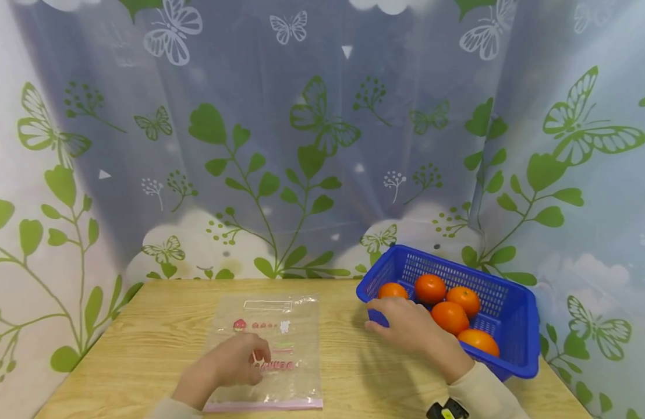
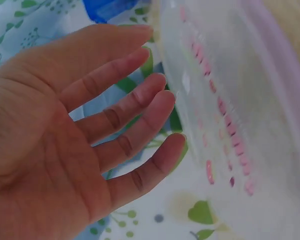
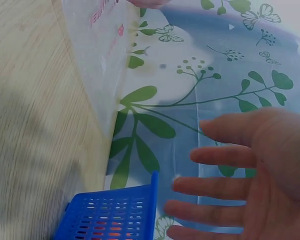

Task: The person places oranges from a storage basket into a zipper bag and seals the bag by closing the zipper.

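Note:
A clear zip bag (image 1: 296, 387) with pink print and a pink zip edge lies flat on the wooden table. My left hand (image 1: 233, 362) hovers over the bag's left half, palm inward and fingers loosely bent; in the left wrist view nothing is in it. At the right, a blue plastic basket (image 1: 511, 326) holds several oranges (image 1: 450, 317). My right hand (image 1: 406, 326) is over the basket's near left rim, close to the leftmost orange (image 1: 393, 290). In the right wrist view its fingers (image 3: 210, 187) are spread and the palm is bare.
The wooden table (image 1: 160, 326) ends at a curtain (image 1: 280, 174) printed with butterflies and leaves, which hangs along the back and both sides. A dark watch (image 1: 447, 410) sits on the right wrist.

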`<state>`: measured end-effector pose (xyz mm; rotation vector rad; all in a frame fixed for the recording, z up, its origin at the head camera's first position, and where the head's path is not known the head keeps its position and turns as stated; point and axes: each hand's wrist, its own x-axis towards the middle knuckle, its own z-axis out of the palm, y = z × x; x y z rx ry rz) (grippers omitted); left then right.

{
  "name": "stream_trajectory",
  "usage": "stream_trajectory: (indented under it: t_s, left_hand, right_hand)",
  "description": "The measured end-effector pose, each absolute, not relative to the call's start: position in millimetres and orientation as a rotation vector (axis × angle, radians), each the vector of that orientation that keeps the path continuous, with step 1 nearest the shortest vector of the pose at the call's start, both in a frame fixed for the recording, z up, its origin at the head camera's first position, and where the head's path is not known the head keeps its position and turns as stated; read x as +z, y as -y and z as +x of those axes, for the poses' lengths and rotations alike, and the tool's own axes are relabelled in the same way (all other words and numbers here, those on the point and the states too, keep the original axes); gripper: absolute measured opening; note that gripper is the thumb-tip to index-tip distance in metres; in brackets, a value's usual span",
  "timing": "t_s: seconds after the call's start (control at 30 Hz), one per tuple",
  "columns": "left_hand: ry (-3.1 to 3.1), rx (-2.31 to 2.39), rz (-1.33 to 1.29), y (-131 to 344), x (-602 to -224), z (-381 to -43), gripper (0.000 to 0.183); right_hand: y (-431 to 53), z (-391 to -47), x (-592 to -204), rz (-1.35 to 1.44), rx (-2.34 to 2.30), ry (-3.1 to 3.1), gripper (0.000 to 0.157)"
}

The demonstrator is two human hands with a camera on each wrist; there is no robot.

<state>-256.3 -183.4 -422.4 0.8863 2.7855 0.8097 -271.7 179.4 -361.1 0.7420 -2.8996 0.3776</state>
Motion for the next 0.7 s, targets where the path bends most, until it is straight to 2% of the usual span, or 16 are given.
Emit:
stream_trajectory:
  t_s: [0.2, 0.43, 0.7]
  left_hand:
    - [-2.81, 0.677, 0.759, 173, -430, -249, 0.032]
    - [-2.798, 0.634, 0.698, 170, -435, -244, 0.039]
    - [-2.778, 0.683, 0.66, 168, -445, -242, 0.029]
  right_hand:
    - [-178, -271, -363, 0.912, 0.408, 2.993, 0.032]
    - [-177, -271, -365, 0.944, 0.395, 3.044, 0.034]
    - [-173, -270, -370, 1.008, 0.408, 2.975, 0.034]
